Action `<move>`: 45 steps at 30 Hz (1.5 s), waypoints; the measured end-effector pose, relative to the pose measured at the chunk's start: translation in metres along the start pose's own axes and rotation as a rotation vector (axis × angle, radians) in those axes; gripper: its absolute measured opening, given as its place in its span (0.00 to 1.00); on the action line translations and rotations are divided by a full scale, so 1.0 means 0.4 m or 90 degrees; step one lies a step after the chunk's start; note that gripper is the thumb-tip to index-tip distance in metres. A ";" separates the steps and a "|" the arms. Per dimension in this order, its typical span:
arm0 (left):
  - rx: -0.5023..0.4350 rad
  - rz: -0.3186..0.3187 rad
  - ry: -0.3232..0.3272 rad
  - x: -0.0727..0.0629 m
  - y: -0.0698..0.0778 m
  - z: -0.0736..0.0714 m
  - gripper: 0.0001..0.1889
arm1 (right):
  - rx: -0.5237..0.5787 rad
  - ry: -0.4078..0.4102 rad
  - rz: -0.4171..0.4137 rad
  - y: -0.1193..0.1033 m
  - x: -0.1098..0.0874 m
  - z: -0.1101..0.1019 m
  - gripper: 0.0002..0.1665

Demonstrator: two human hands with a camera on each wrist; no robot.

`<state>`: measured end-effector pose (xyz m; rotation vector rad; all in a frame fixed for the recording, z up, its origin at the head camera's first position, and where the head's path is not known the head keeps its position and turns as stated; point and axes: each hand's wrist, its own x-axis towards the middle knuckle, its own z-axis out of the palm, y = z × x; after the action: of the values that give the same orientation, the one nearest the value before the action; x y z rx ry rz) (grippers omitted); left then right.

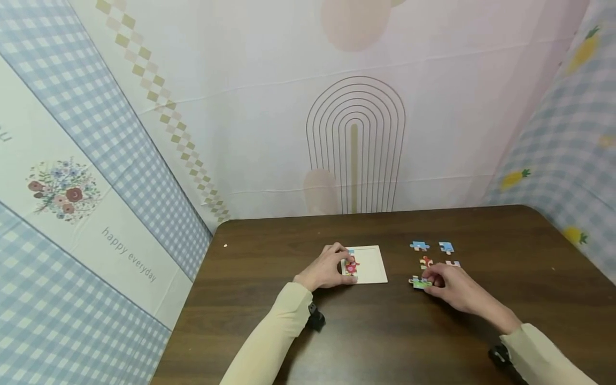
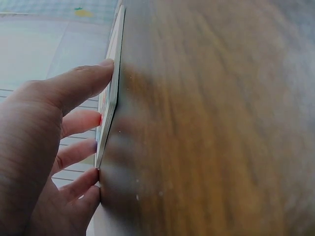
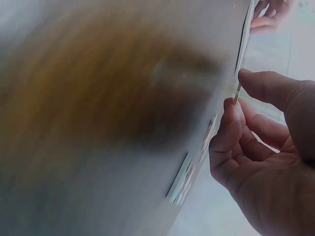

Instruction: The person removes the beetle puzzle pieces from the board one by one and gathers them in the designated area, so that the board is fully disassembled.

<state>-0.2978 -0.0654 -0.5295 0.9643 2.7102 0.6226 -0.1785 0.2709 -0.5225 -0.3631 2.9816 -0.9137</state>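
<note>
A square white puzzle board [image 1: 372,264] lies on the table, with colourful red and blue pieces [image 1: 352,263] fitted along its left side. My left hand [image 1: 329,269] holds the board at its left end, thumb at the near edge and fingers curved over the far part. In the left wrist view the thumb [image 2: 81,86] touches the board's edge. To the right, my right hand [image 1: 452,286] pinches a green and blue puzzle piece [image 1: 420,283] between thumb and fingers. The right wrist view shows that piece [image 3: 237,93] edge-on, apart from the tabletop.
Several loose pieces lie beyond the right hand: a blue piece [image 1: 420,246], another blue piece [image 1: 446,247], a red piece [image 1: 425,262] and a pale piece [image 1: 453,263]. The brown table [image 1: 269,251] ends at a patterned cloth backdrop [image 1: 269,133].
</note>
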 end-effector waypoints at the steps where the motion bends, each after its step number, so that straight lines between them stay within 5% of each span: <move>1: -0.001 -0.001 -0.001 -0.002 0.000 -0.002 0.24 | -0.005 0.002 -0.002 0.006 -0.004 -0.003 0.10; 45: 0.012 0.010 -0.003 -0.012 0.006 -0.007 0.28 | -0.043 -0.004 0.026 0.055 -0.025 -0.030 0.12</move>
<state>-0.2936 -0.0675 -0.5256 0.9913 2.7127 0.5976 -0.1744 0.2975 -0.5252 -0.3050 3.0070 -0.8094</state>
